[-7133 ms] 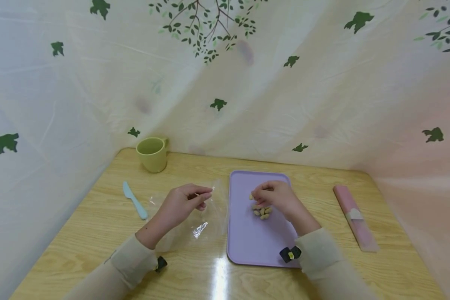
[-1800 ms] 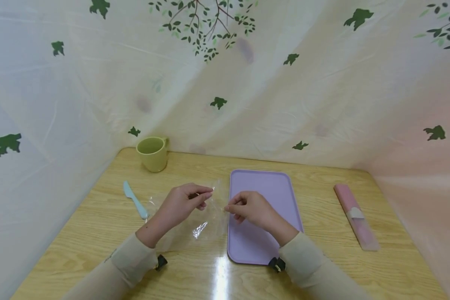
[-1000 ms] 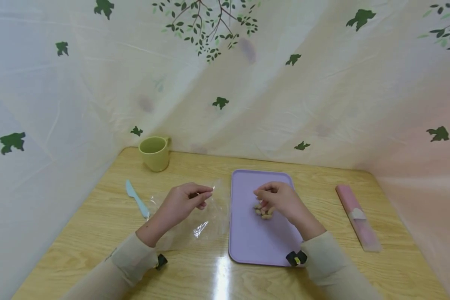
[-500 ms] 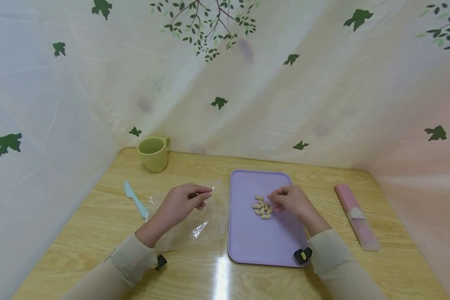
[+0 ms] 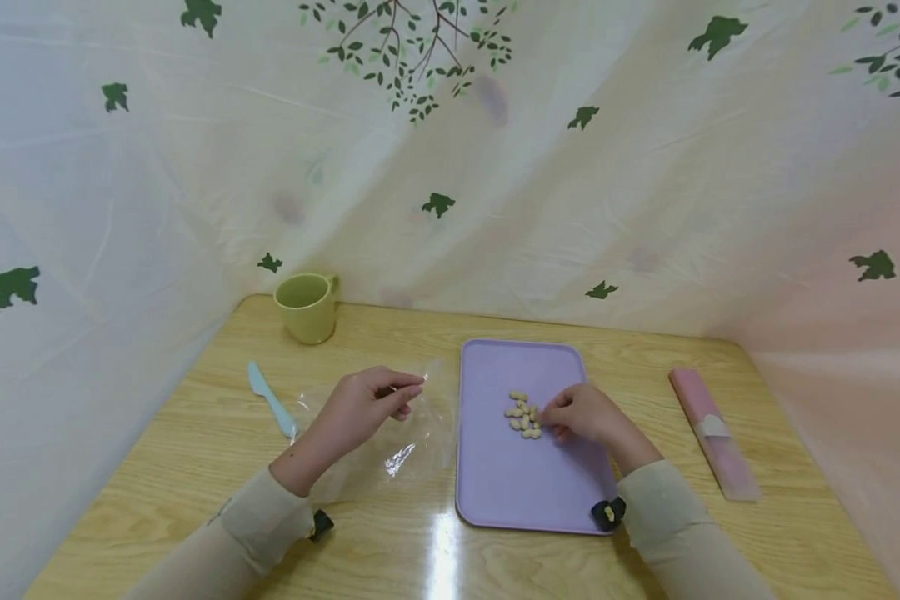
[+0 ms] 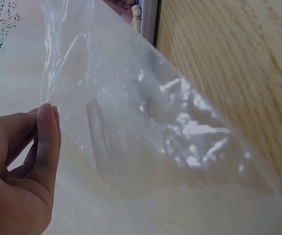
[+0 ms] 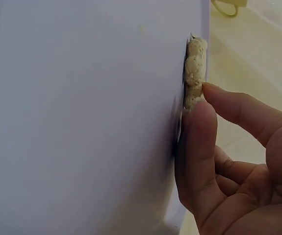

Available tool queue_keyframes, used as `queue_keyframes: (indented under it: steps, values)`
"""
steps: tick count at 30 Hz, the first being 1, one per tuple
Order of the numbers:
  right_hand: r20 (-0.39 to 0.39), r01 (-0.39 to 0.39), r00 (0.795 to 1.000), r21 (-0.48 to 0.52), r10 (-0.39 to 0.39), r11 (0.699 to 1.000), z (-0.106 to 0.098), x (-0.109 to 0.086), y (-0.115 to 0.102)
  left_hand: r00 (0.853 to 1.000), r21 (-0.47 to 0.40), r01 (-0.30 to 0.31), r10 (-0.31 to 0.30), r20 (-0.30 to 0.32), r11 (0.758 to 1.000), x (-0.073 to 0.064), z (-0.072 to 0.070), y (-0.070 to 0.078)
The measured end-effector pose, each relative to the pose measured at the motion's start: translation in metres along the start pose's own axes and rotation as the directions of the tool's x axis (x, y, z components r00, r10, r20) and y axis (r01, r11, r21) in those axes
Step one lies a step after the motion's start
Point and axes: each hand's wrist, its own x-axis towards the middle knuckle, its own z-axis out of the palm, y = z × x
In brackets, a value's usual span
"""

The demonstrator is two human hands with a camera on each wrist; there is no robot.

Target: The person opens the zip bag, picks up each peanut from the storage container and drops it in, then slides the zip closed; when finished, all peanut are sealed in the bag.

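My left hand (image 5: 356, 412) pinches the upper edge of a clear plastic bag (image 5: 420, 454) between thumb and fingers. In the left wrist view the crinkled bag (image 6: 180, 122) spreads out beside the fingertips. To its right lies a purple tray (image 5: 510, 492) bearing a small pile of unshelled peanuts (image 5: 515, 424). Low over the tray, my right hand (image 5: 588, 417) is at the right side of this pile. The right wrist view has its thumb and index finger on the near end of a peanut (image 7: 194, 68), which they partly cover.
A yellow-green mug (image 5: 305, 308) stands at the back left of the wooden table (image 5: 390, 558). A light blue plastic knife (image 5: 272, 402) lies left of the bag. On the right is a long pink case (image 5: 712, 437) with a pale band. Patterned cloth (image 5: 495, 233) hangs behind the table.
My right hand held a peanut at the bag's edge 1.8 s ago, then came back over the tray. Since half a second ago it has lowered beside the pile. The left hand stayed in place.
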Motion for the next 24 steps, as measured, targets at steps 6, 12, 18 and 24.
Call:
queue_keyframes:
  steps: [6, 12, 18, 24]
  values:
    - [0.027, 0.011, 1.0, 0.002, -0.011, 1.0, 0.0036, -0.0002, -0.0005, 1.0, -0.001, 0.0, 0.0, -0.003, 1.0, -0.0012, -0.0005, -0.0001]
    - [0.028, 0.012, 1.0, 0.012, -0.013, 1.0, 0.0056, 0.0, -0.0011, 1.0, -0.005, -0.011, 0.011, -0.006, 1.0, -0.0015, -0.0002, -0.0007]
    - [0.036, 0.002, 0.999, 0.034, -0.003, 0.999, 0.0064, -0.0001, 0.0002, 1.0, 0.005, 0.001, -0.001, -0.004, 1.0, -0.0018, -0.0001, -0.0003]
    - [0.029, 0.013, 0.999, 0.022, -0.014, 1.0, -0.0011, -0.0024, 0.001, 1.0, 0.001, -0.01, 0.01, 0.002, 1.0, -0.0017, -0.0004, -0.0004]
